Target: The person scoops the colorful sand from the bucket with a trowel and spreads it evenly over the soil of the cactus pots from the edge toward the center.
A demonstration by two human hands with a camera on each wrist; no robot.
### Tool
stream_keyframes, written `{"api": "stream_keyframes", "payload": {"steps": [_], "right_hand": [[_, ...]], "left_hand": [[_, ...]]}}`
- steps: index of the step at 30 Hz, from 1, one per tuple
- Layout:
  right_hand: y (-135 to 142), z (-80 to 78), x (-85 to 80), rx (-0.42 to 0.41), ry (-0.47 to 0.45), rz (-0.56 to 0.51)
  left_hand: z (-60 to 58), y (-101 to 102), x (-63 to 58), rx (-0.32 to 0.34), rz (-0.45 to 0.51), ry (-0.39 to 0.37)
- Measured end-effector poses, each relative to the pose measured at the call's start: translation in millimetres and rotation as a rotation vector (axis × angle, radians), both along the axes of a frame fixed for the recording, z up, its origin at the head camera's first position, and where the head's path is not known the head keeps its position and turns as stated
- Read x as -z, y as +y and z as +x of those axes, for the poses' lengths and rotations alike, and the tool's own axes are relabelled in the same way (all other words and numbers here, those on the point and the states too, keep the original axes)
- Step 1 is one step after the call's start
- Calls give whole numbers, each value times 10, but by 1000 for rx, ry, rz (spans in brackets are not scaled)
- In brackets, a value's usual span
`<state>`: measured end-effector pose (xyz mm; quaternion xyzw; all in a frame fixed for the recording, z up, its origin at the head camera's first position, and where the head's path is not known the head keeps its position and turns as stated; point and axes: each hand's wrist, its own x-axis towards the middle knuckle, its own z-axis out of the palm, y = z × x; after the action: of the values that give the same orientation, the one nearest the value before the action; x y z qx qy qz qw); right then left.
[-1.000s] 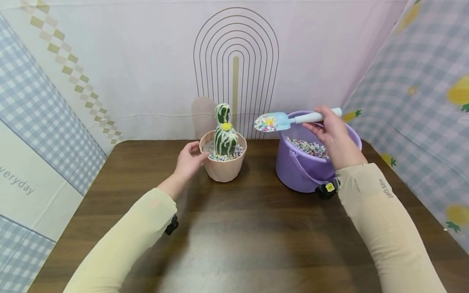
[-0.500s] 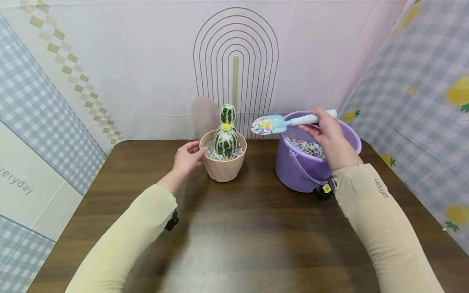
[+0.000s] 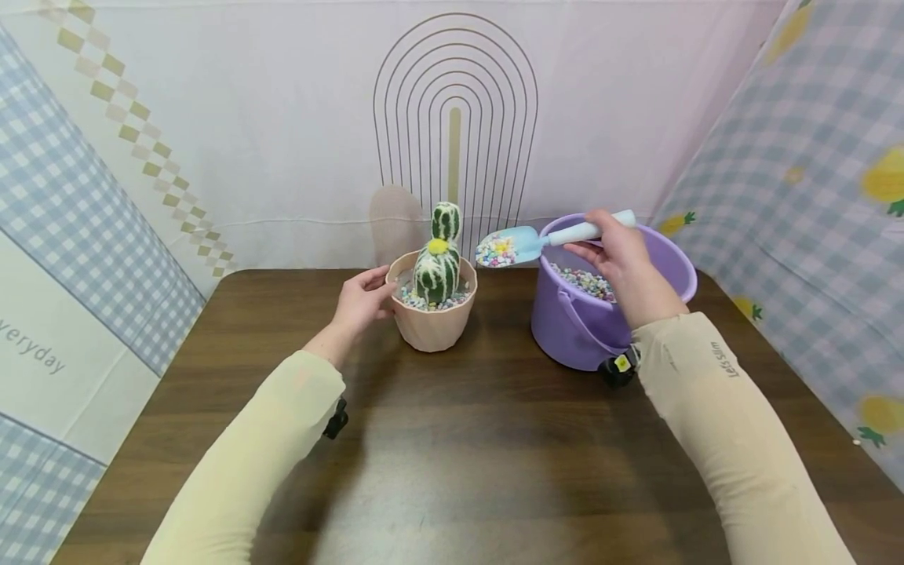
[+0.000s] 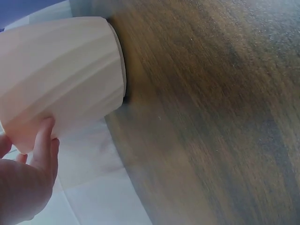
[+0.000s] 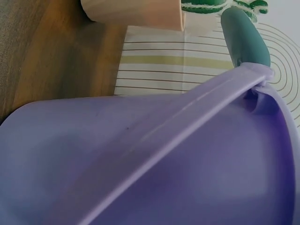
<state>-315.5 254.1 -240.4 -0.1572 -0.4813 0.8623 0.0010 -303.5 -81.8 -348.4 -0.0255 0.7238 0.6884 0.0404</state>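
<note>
A light blue trowel (image 3: 526, 243) with a white handle carries a heap of multicoloured pebbles (image 3: 497, 250). My right hand (image 3: 621, 251) grips its handle over the purple bucket (image 3: 565, 322), and the blade's tip points left towards the pot. In the pink flowerpot (image 3: 431, 328) stands a green-and-white cactus (image 3: 435, 275) with a yellow flower, ringed by similar pebbles. My left hand (image 3: 362, 302) holds the pot's left side at the rim; in the left wrist view its fingers (image 4: 44, 136) press the ribbed outer wall. The right wrist view shows the trowel blade (image 5: 246, 40) beyond the bucket's rim, while the hand is hidden.
More pebbles (image 3: 588, 284) lie inside the bucket, whose handle (image 3: 582, 326) hangs down its front. Everything stands on a dark wooden table (image 3: 452, 455). A patterned cloth (image 3: 297, 141) rises behind the table's far edge, with checked cloth (image 3: 812, 235) along the right.
My right hand has moved the loaded trowel left and slightly down, nearer the flowerpot. The cactus's top has swung to the right. My left hand has stayed at the pot.
</note>
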Motion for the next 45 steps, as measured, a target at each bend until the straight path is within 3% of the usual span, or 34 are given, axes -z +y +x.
{"api": "stream_keyframes", "payload": {"steps": [9,22,45], "right_hand": [[-113,-29,31,5,23,153],[-245,-112,71,29,8,285],[-328,-157,75,28,-1,337]], "left_hand": [[-6,20,7,0,-13,-1],[-23,49,17,-11,-12,-9],[19,-4,12,-26,-6,-32]]}}
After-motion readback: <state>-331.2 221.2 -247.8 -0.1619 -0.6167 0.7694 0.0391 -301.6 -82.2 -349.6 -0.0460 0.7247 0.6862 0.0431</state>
